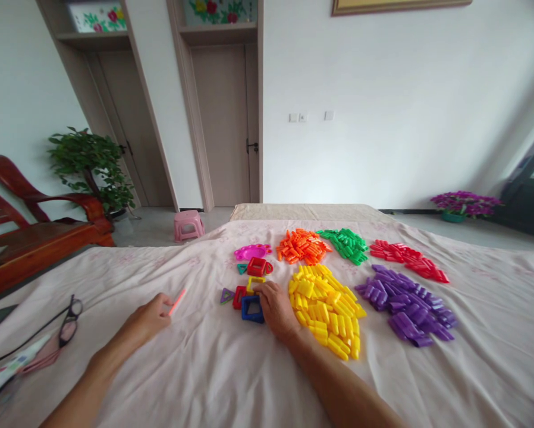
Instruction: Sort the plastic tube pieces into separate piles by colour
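Observation:
My left hand (pixel 153 317) is closed in a pinch on a thin orange-pink stick (pixel 177 302), which points up and to the right above the cloth. My right hand (pixel 276 309) is among small frame-shaped building tiles, its fingertips closed on the edge of a yellow square tile (pixel 255 280). Just below it lie a blue square tile (pixel 245 309) and a red tile (pixel 238 296). Farther left is a purple triangle tile (pixel 226 295). Beyond my fingers are red square tiles (pixel 256 266), a teal triangle tile (pixel 241 268) and a pink oval piece (pixel 251 252).
To the right lie piles of yellow (pixel 323 303), orange (pixel 301 245), green (pixel 348 244), red (pixel 407 258) and purple pieces (pixel 410 303). Eyeglasses (pixel 69 324) lie at the left on the tablecloth (pixel 191 368). A pink stool (pixel 189 225) and wooden bench (pixel 71 217) stand beyond.

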The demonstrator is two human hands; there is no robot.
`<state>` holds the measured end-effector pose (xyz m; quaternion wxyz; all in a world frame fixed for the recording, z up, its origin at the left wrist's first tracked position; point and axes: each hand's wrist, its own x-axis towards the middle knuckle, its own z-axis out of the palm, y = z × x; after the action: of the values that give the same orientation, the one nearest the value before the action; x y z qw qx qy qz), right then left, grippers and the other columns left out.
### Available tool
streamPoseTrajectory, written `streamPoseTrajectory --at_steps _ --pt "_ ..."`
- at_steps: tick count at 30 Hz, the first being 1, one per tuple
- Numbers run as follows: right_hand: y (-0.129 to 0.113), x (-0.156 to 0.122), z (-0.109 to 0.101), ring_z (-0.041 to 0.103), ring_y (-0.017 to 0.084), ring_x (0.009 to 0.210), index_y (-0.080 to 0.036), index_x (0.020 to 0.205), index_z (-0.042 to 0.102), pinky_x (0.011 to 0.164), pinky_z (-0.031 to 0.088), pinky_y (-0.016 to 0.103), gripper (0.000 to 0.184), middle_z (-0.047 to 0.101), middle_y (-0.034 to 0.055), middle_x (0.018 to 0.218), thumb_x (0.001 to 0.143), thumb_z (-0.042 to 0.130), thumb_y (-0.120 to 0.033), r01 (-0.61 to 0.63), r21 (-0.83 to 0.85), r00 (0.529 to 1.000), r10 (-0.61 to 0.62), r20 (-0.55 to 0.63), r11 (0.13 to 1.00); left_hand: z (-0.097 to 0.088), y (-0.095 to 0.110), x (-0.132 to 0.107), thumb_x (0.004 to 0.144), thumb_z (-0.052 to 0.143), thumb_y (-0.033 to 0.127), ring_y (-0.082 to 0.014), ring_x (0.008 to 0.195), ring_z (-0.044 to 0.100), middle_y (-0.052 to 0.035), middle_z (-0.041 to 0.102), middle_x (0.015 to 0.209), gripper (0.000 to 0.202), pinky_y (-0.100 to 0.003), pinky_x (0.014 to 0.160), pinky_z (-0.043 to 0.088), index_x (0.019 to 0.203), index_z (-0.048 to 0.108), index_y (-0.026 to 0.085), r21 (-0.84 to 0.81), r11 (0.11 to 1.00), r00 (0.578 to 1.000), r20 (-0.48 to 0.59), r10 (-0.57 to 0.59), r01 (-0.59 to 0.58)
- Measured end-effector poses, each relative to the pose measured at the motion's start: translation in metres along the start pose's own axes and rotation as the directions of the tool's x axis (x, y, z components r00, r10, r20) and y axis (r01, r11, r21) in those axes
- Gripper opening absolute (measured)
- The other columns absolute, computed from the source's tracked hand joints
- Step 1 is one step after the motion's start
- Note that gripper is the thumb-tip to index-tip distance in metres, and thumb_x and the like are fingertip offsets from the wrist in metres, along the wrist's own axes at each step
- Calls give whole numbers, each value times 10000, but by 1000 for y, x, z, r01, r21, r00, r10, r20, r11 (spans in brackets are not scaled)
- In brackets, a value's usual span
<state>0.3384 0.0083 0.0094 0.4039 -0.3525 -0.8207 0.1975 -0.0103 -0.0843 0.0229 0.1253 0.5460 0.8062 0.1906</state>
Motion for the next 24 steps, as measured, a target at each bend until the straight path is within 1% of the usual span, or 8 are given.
streamPoseTrajectory --at_steps 2,5,7,9,13,16,19,24 --pt "-2 0 -2 588 206 990 -210 1060 679 934 444 348 294 662 75 1012 960 405 -169 -8 0 1000 8 2 1000 11 36 9 660 553 207 -149 534 578 62 590 593 353 -238 525 371 1012 575 206 -133 991 997 67 26 -17" --pt "-5 0 -4 588 202 983 -216 1059 681 928 447 345 292 664 69 1010 960 410 -167 -13 8 1000 13 4 1000 28 81 31 693 587 240 -149 556 595 38 626 636 359 -239 536 393 1048 580 186 -198 979 996 61 67 -53" --pt "-5 0 -5 587 202 982 -215 1051 681 926 449 345 287 666 68 1015 962 413 -168 -12 10 1000 12 2 1000 37 101 48 730 598 291 -160 608 626 10 665 705 392 -248 573 420 1106 574 182 -198 978 996 43 82 -72" --pt "-4 0 -4 587 204 985 -209 1047 681 930 450 347 281 666 71 1021 961 416 -165 -6 7 1000 6 1 1000 43 111 60 762 606 360 -186 713 663 -33 701 818 472 -265 638 447 1193 543 178 -182 980 996 11 87 -83" --pt "-2 0 -2 589 205 997 -208 1072 677 940 453 351 290 668 75 1033 971 407 -174 -1 3 1000 1 -8 1000 48 104 60 824 565 404 -233 915 673 -108 706 989 508 -301 779 458 1266 506 161 -107 991 996 -55 76 -82" --pt "-2 0 -1 593 205 998 -206 1083 677 937 462 352 289 669 81 1037 973 410 -187 0 16 999 1 -34 1000 51 86 40 843 550 336 -214 953 661 -125 673 1070 404 -291 826 460 1200 563 146 -50 993 992 -75 101 -105" --pt "-2 0 -1 596 201 1018 -214 1091 672 945 466 348 290 665 80 1056 978 405 -209 -2 67 994 9 -108 998 55 73 15 855 529 261 -189 950 649 -118 631 1111 325 -286 867 460 1150 613 152 -6 987 982 -97 160 -162" --pt "1 -1 -1 607 196 1003 -219 1101 662 924 474 339 292 656 74 1053 976 400 -252 -16 167 969 57 -242 986 61 71 -10 907 459 244 -186 1063 595 -99 588 1171 335 -314 996 413 1204 601 184 39 971 954 -181 239 -236"
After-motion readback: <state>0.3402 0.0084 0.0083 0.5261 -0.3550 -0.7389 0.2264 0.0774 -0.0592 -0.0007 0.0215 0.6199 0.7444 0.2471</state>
